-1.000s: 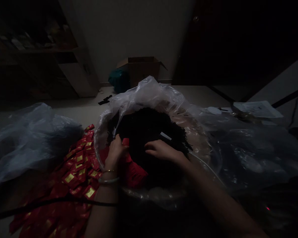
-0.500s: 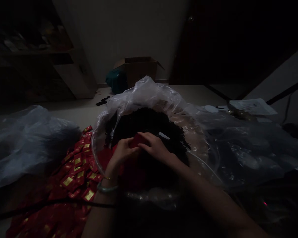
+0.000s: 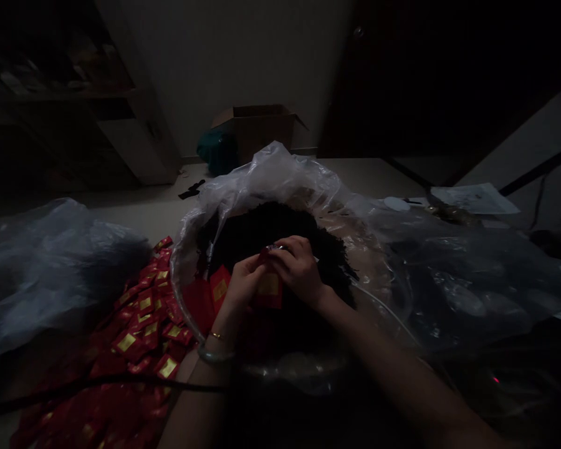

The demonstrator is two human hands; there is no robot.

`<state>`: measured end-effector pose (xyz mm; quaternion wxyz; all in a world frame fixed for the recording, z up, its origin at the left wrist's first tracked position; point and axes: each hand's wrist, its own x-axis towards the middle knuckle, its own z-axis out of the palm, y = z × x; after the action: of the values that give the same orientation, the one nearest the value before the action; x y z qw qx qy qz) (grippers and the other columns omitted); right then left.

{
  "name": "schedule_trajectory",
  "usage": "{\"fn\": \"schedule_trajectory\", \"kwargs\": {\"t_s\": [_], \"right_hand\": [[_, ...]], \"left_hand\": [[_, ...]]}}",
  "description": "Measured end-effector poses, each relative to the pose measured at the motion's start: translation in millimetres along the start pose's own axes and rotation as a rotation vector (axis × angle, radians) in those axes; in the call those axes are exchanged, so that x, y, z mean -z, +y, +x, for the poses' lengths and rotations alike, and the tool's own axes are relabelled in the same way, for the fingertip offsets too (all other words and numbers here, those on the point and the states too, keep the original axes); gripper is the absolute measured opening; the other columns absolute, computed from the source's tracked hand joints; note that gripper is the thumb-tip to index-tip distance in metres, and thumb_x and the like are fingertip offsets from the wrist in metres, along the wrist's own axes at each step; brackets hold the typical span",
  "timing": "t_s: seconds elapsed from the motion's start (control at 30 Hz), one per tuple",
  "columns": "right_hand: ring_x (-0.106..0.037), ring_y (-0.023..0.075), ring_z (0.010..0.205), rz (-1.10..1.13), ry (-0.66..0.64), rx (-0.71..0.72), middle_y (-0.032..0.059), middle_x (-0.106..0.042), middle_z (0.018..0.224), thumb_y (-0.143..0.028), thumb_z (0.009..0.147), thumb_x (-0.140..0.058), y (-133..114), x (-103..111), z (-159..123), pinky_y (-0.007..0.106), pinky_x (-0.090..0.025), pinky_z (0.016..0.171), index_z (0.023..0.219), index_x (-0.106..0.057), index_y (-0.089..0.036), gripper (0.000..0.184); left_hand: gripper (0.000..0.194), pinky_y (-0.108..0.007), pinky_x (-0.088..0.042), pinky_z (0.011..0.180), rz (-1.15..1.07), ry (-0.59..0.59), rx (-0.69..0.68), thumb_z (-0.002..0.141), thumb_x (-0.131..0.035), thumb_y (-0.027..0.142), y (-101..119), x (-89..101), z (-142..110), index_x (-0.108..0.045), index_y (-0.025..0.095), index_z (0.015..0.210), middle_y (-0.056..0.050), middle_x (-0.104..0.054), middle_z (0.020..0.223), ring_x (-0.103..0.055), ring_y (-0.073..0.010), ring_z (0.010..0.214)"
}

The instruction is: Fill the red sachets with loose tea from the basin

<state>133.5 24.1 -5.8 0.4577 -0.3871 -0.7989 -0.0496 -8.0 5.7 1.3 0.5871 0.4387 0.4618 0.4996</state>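
A red foil packet with a gold label sits between my hands, its silvery upper edge showing at the fingertips. My left hand pinches it from the left. My right hand has its fingers closed over the top right part. Under both hands is a heap of dark, loose, leaf-like stuff in a wide round container lined with a clear plastic bag. More red packets lie inside at the left, partly behind my left hand. The dim light hides the heap's near side.
Many red packets with gold labels are piled left of the container. Crumpled clear plastic lies farther left, and more plastic sheeting at right. A cardboard box and teal bag stand by the wall. A dark cord crosses low left.
My right hand has moved left to meet my left hand at the red packet. Both have come together above the heap, and a silvery edge now shows. The view has shifted slightly.
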Motion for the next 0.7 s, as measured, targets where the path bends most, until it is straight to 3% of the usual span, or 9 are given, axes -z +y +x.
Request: {"fn": "schedule_trajectory", "kwargs": {"t_s": [0.1,0.23,0.37,0.6,0.7], "right_hand": [[-0.051,0.0217,0.083,0.05,-0.078,-0.018,0.0074,-0.062,0.079,-0.019,0.085,-0.055,2.6,4.8,4.1,0.037,-0.046,0.074,0.075,-0.062,-0.019,0.012],[-0.053,0.0181,0.073,0.191,-0.231,0.029,0.004,-0.061,0.072,-0.015,0.082,-0.054,4.9,14.3,10.0,0.032,-0.043,0.07,0.074,-0.055,-0.019,0.009],[-0.051,0.014,0.062,0.253,-0.363,0.023,-0.0001,-0.061,0.068,-0.014,0.08,-0.056,3.5,21.8,10.5,0.032,-0.04,0.073,0.08,-0.053,-0.019,0.006],[-0.055,0.0157,0.079,0.309,-0.516,-0.096,0.0019,-0.066,0.082,-0.013,0.084,-0.053,-1.0,28.5,8.2,0.029,-0.042,0.074,0.092,-0.059,-0.02,0.012],[-0.056,0.0161,0.081,0.331,-0.589,-0.125,0.0012,-0.068,0.079,-0.016,0.084,-0.056,-2.2,31.7,12.5,0.03,-0.042,0.079,0.087,-0.063,-0.02,0.008]], "left_hand": [[0.03,-0.021,-0.043,0.057,0.071,0.007,0.022,0.063,-0.07,0.037,5.9,0.6,-2.1,-0.072,0.013,0.081,-0.001,-0.068,0.071,-0.057,-0.0132,0.064],[0.042,-0.02,-0.039,0.049,0.141,0.061,0.079,0.064,-0.067,0.054,13.5,3.8,-5.3,-0.067,0.012,0.062,0.0,-0.06,0.056,-0.052,-0.0122,0.056],[0.042,-0.021,-0.04,0.051,0.171,-0.026,0.128,0.061,-0.069,0.053,16.1,5.4,-6.1,-0.071,0.012,0.071,-0.002,-0.064,0.061,-0.055,-0.0136,0.058],[0.031,-0.021,-0.04,0.054,0.423,-0.079,-0.063,0.072,-0.061,0.044,12.7,17.0,-4.8,-0.068,0.014,0.073,-0.002,-0.065,0.068,-0.056,-0.0142,0.063],[0.025,-0.022,-0.041,0.059,0.501,-0.077,-0.173,0.078,-0.056,0.039,11.6,16.3,-5.9,-0.064,0.016,0.074,-0.001,-0.064,0.07,-0.055,-0.0138,0.066]]}}
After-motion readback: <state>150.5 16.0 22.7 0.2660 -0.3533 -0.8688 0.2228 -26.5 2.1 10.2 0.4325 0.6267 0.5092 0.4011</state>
